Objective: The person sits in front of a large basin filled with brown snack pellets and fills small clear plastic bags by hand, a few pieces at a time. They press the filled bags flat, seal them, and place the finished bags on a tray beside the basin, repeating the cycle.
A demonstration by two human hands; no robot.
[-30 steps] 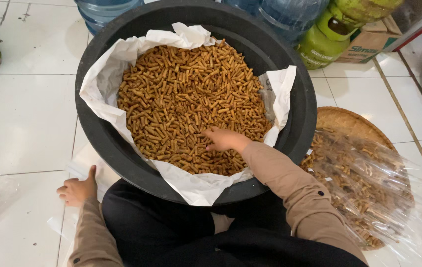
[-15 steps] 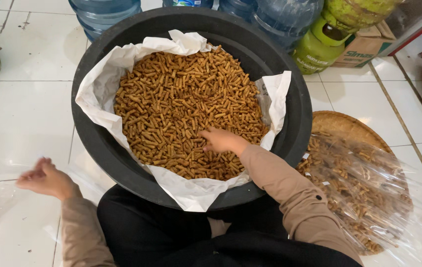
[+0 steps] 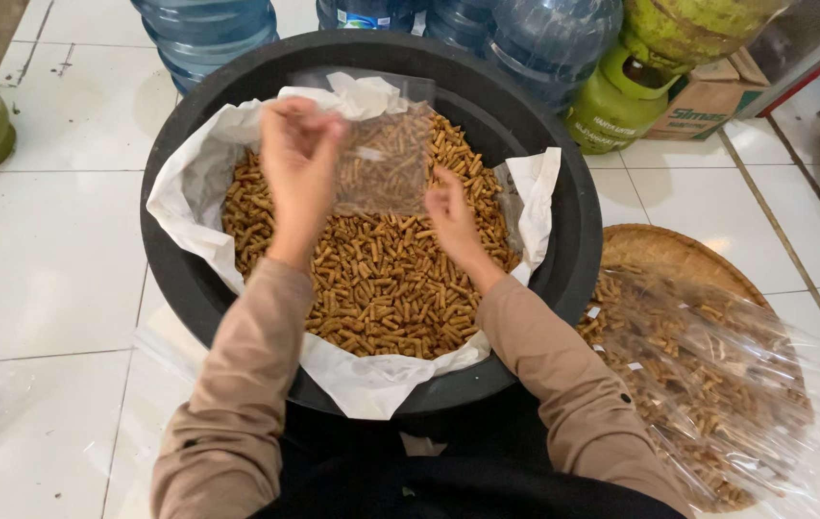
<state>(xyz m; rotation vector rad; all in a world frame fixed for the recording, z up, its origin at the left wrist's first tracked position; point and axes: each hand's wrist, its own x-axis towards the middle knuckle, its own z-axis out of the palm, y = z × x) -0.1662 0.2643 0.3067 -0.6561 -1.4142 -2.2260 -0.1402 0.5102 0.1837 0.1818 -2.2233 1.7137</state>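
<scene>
A big black tub [image 3: 583, 240] lined with white paper [image 3: 371, 380] is filled with brown stick snacks [image 3: 381, 279]. Over it my left hand [image 3: 296, 163] pinches the top edge of a small clear plastic bag [image 3: 386, 159] that hangs down over the snacks. My right hand [image 3: 450, 207] is at the bag's lower right corner, fingers touching it just above the snack pile. Both sleeves are tan.
A woven tray [image 3: 664, 252] with filled clear packets [image 3: 708, 370] lies at the right. Blue water jugs [image 3: 208, 29] and green gas cylinders [image 3: 621, 101] stand behind the tub. A cardboard box [image 3: 712, 101] sits at the back right. White floor tiles [image 3: 45, 269] lie at left.
My left hand came up from the floor at the left and now holds a clear bag over the tub. My right hand rose off the snacks to the bag.
</scene>
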